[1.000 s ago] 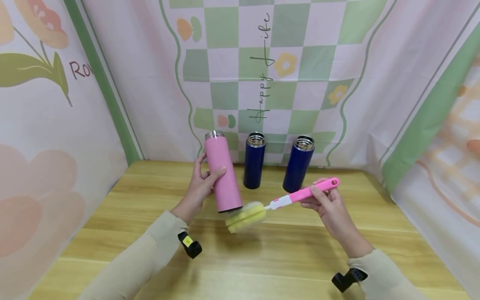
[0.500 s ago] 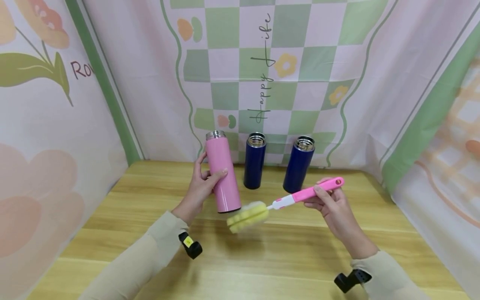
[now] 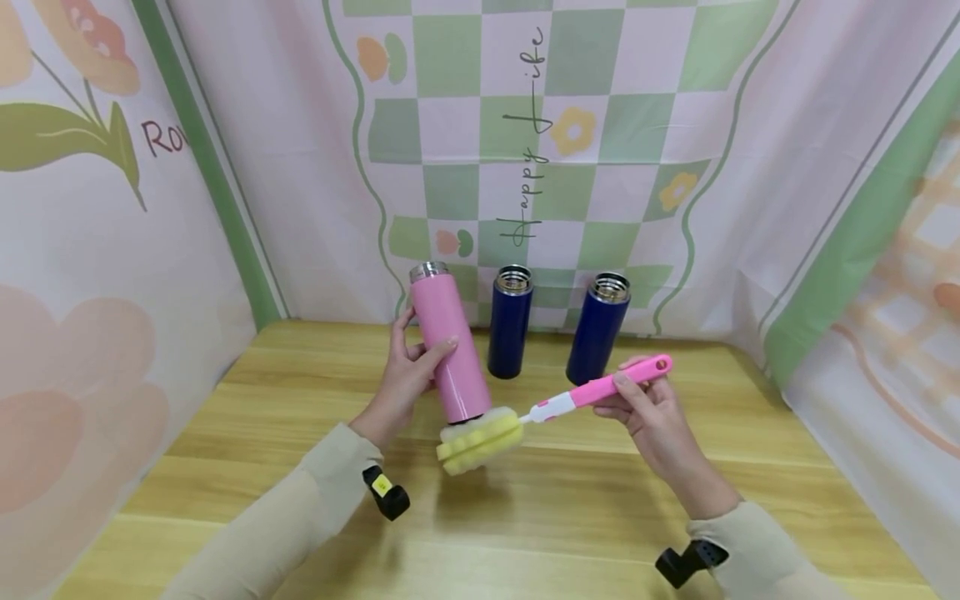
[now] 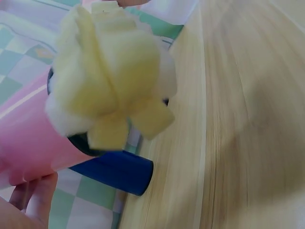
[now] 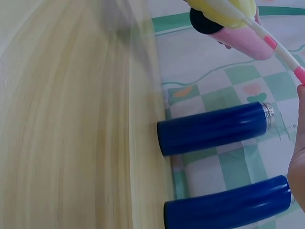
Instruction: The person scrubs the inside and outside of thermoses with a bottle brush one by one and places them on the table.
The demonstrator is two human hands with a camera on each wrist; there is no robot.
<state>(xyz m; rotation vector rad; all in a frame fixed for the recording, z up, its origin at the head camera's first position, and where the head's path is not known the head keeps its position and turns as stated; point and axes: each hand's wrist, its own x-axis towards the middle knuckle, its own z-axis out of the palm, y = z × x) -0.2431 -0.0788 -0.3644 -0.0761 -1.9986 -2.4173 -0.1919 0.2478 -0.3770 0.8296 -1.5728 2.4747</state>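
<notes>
My left hand [image 3: 405,375] grips a pink bottle [image 3: 448,342] round its middle, tilted with its bare metal neck up and its dark base toward me. In my right hand [image 3: 656,425] is a bottle brush, pinched by its pink handle [image 3: 600,389]. The brush's yellow and white sponge head [image 3: 480,440] lies right at the base of the pink bottle, overlapping its lower edge. From the left wrist view, the sponge head [image 4: 109,71] covers much of the dark base. The right wrist view shows the white shaft [image 5: 264,36] running up to the sponge.
Two lidless dark blue bottles, one in the middle [image 3: 510,323] and one farther right [image 3: 597,329], stand upright near the back of the wooden table [image 3: 585,525]. Behind them hangs a green and white checkered cloth [image 3: 506,125]. Printed cloths also line both sides.
The brush swings slightly right, then back left, so its sponge now overlaps the pink bottle's base. The bottle's lower end has tilted a little to the right. The blue bottles stay put.
</notes>
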